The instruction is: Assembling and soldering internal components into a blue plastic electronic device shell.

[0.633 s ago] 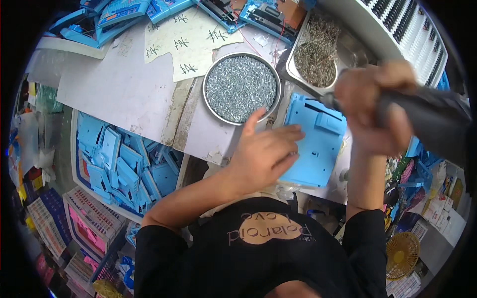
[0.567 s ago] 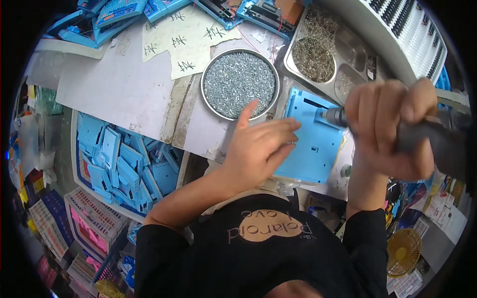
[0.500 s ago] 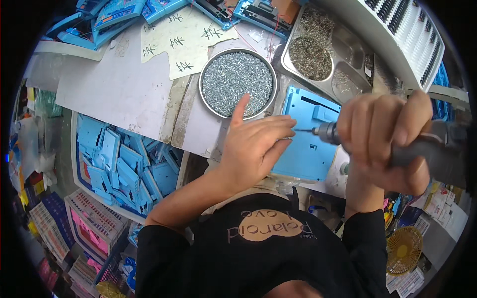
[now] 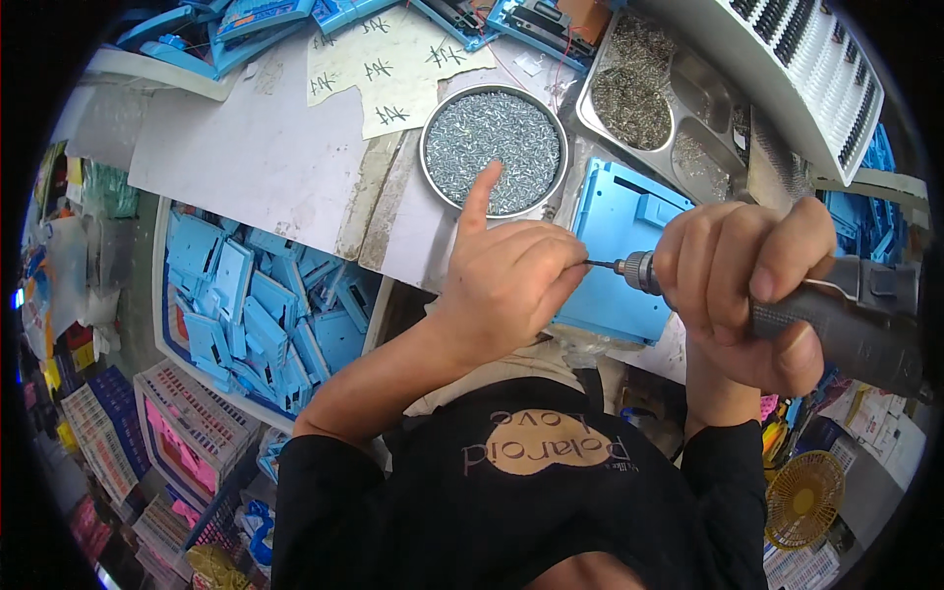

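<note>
In my right hand [image 4: 742, 285] is a dark power screwdriver [image 4: 841, 334], its bit pointing left. The thumb and fingers of my left hand [image 4: 506, 280] are pinched at the bit's tip; whatever they hold is too small and covered to make out. My left index finger points out over a round metal dish [image 4: 425, 162] full of small silver screws [image 4: 506, 133]. Below the bit, a flat light-blue plastic panel [image 4: 615, 303] lies on the table, partly covered by both hands.
A steel compartment tray [image 4: 700, 84] with small metal parts stands beyond the panel. White racking [image 4: 811, 84] with dark pieces rises at the far right. At left sits a bin [image 4: 162, 265] of blue plastic parts [image 4: 241, 280]. Paper [image 4: 388, 79] and blue assemblies [image 4: 541, 34] lie at the back.
My left fingers have closed into a pinch at the bit's tip. The screwdriver has shifted slightly left, and the whole view has moved a little.
</note>
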Demonstrator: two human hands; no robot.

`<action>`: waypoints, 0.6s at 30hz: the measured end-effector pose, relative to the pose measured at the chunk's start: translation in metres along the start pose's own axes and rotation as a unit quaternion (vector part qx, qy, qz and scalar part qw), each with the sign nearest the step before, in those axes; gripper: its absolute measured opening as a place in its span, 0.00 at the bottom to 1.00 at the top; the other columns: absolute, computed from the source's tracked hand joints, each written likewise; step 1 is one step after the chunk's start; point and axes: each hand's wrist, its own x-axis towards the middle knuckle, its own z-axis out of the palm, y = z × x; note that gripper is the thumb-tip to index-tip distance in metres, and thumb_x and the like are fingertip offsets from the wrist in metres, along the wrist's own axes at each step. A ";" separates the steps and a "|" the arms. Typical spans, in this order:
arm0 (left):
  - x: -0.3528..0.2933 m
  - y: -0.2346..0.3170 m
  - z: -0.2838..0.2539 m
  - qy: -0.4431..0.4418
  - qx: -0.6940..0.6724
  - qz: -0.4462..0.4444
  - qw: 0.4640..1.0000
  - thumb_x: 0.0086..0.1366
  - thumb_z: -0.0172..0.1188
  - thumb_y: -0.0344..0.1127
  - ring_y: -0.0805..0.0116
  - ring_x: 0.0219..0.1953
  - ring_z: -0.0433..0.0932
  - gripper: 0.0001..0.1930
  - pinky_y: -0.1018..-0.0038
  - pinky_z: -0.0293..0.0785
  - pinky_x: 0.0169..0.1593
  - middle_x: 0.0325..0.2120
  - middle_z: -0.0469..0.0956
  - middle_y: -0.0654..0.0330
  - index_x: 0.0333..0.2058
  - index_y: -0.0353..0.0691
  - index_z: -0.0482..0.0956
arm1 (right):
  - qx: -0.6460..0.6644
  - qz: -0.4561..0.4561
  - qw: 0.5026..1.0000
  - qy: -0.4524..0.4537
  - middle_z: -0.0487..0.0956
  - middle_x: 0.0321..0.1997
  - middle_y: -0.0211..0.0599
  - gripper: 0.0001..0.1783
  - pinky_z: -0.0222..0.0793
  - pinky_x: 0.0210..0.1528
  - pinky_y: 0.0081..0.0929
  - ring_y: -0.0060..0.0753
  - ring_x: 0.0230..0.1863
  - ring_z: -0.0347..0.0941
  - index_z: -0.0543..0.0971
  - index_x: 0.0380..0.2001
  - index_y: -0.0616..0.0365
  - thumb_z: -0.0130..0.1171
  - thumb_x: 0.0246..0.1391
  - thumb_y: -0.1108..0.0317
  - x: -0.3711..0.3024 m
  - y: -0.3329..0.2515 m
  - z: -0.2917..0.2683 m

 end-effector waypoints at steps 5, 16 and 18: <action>0.014 -0.019 -0.025 -0.102 0.086 0.001 0.991 0.57 0.71 0.36 0.62 0.51 0.81 0.08 0.40 0.44 0.72 0.43 0.83 0.64 0.35 0.46 0.84 | 0.000 0.031 0.999 0.039 0.67 0.16 0.22 0.18 0.62 0.24 0.25 0.20 0.15 0.63 0.67 0.37 0.50 0.60 0.60 0.51 -0.003 0.010 0.003; 0.018 -0.079 -0.019 0.018 0.260 -0.043 0.965 0.58 0.69 0.37 0.62 0.49 0.73 0.03 0.48 0.58 0.61 0.40 0.78 0.67 0.28 0.47 0.84 | -0.039 0.123 0.989 0.069 0.68 0.16 0.25 0.20 0.64 0.27 0.26 0.22 0.17 0.65 0.67 0.33 0.50 0.66 0.59 0.51 -0.019 0.022 0.023; 0.019 -0.084 -0.013 0.018 0.284 -0.029 0.958 0.58 0.69 0.37 0.63 0.46 0.74 0.04 0.49 0.61 0.58 0.37 0.79 0.67 0.27 0.47 0.84 | -0.079 0.135 0.987 0.044 0.69 0.17 0.26 0.20 0.65 0.29 0.27 0.22 0.18 0.65 0.68 0.32 0.51 0.67 0.58 0.52 -0.022 0.025 0.021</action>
